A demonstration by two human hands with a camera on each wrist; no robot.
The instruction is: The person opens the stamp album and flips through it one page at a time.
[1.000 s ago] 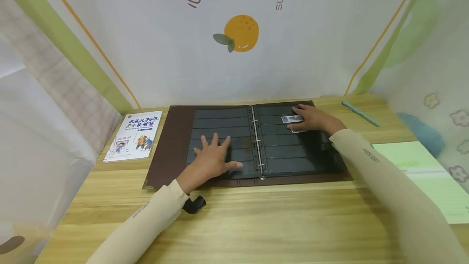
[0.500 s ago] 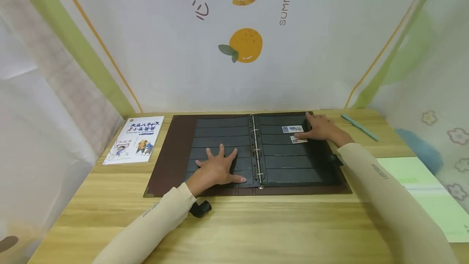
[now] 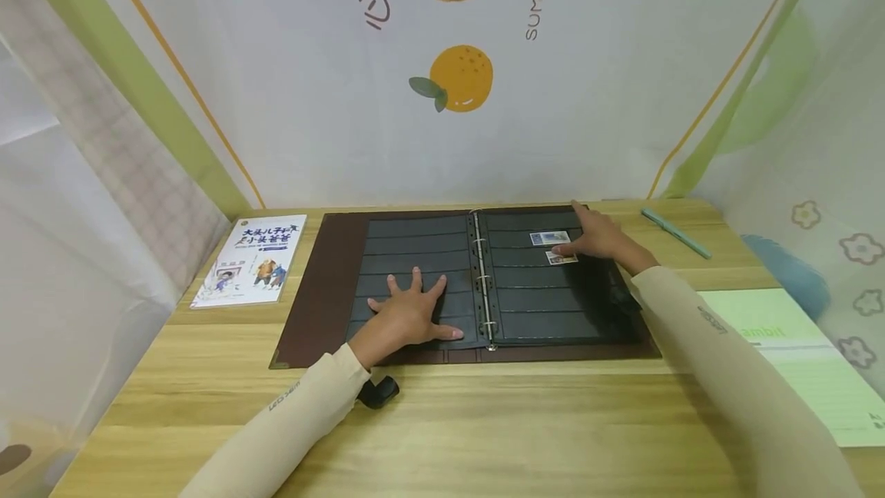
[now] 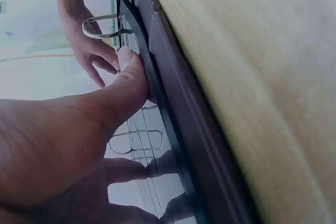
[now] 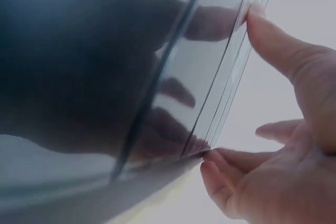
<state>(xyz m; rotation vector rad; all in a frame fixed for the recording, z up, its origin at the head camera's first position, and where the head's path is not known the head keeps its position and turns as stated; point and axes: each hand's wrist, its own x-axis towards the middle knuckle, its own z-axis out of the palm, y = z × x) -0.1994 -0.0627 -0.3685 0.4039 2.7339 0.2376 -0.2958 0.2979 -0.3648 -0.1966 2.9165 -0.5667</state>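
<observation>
An open ring binder (image 3: 332, 283) with a brown cover lies flat on the wooden tabletop (image 3: 484, 421), toward its far edge. Both open pages are dark sheets divided into horizontal strip pockets, joined by metal rings (image 3: 482, 279) down the middle.

Two small stamps sit in the upper pockets of the right page: one stamp (image 3: 549, 237) in the second strip, a second stamp (image 3: 561, 257) just below it.

The right hand (image 3: 600, 238) rests on the right page beside the stamps, fingers extended, one fingertip touching the lower stamp. In the right wrist view the fingers (image 5: 278, 45) lie straight against the clear pocket edge; nothing is gripped.

The left hand (image 3: 409, 312) lies flat on the near part of the left page, fingers spread wide, pressing the sheet down. The left wrist view shows the thumb (image 4: 123, 85) against the binder's edge.

Both forearms wear beige sleeves; the lettering on them is too small to read.

A children's book (image 3: 252, 258) with Chinese title characters and cartoon figures lies left of the binder. A pale green pen (image 3: 674, 232) lies at the far right. A green sheet (image 3: 802, 363) at the near right bears partial lettering reading "ambit".

The backdrop (image 3: 622, 98) is white cloth with green and orange stripes, an orange fruit print, Chinese characters and the word "SUMMER".
</observation>
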